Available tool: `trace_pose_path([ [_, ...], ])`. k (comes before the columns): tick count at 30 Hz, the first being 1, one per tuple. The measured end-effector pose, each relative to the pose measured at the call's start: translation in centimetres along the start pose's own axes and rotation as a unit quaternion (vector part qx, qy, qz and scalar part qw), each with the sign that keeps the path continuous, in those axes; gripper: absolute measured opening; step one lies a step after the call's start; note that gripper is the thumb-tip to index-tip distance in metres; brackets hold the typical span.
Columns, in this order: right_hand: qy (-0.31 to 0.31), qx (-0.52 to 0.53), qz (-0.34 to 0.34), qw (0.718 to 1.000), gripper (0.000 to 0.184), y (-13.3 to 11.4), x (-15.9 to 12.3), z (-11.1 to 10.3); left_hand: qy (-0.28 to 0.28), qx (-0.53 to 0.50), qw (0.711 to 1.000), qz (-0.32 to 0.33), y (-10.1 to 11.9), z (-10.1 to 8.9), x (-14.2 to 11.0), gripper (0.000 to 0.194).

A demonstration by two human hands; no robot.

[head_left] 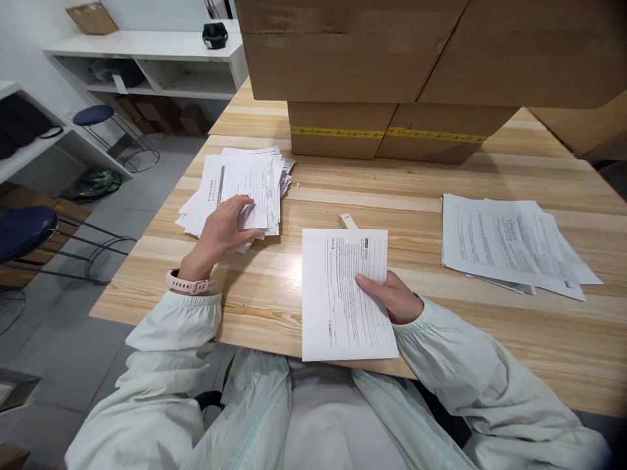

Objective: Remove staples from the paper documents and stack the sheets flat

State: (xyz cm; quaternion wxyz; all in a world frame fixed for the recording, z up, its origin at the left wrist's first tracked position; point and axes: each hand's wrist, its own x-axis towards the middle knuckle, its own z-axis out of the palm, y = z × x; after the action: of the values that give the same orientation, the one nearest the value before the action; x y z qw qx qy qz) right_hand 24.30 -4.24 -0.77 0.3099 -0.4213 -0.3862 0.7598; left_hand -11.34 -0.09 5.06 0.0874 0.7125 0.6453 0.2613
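Note:
My right hand (pixel 394 297) grips a printed sheet of paper (pixel 337 300) by its right side. The thumb lies on top and the fingers are hidden underneath; whether there is more than one sheet I cannot tell. My left hand (pixel 228 225), with a pink band on its wrist, rests on the near edge of a messy paper stack (pixel 240 179). Its thumb and index finger are apart. A small pale object (pixel 347 220) sticks out from behind the held sheet, mostly covered by it.
Another loose pile of printed papers (pixel 509 241) lies on the right of the wooden table (pixel 416 183). Large cardboard boxes (pixel 343 52) are stacked at the back. White shelving (pixel 161 44) and blue-seated stools (pixel 93 115) stand beyond the table on the left.

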Motion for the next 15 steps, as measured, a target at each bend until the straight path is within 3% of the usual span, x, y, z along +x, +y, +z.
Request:
trace_pose_path([
  [5, -0.004, -0.004, -0.001, 1.000, 0.043, -0.1, 0.0, 0.0, 0.019, -0.039, 0.999, -0.013, -0.7, -0.1, 0.0, 0.042],
  [10, -0.002, 0.000, 0.005, 1.000, 0.043, -0.2, 0.0, 0.0, 0.048, -0.082, 0.993, -0.066, -0.9, 0.0, 0.1, 0.022],
  [12, -0.003, -0.001, 0.005, 1.000, 0.044, -0.2, 0.0, 0.0, 0.095, -0.048, 0.991, -0.082, -0.1, -0.8, -0.2, 0.027],
  [15, 0.003, 0.003, 0.009, 1.000, 0.046, -0.2, 0.1, 0.0, 0.222, 0.036, 0.972, -0.070, 1.9, -3.5, -1.5, 0.030],
])
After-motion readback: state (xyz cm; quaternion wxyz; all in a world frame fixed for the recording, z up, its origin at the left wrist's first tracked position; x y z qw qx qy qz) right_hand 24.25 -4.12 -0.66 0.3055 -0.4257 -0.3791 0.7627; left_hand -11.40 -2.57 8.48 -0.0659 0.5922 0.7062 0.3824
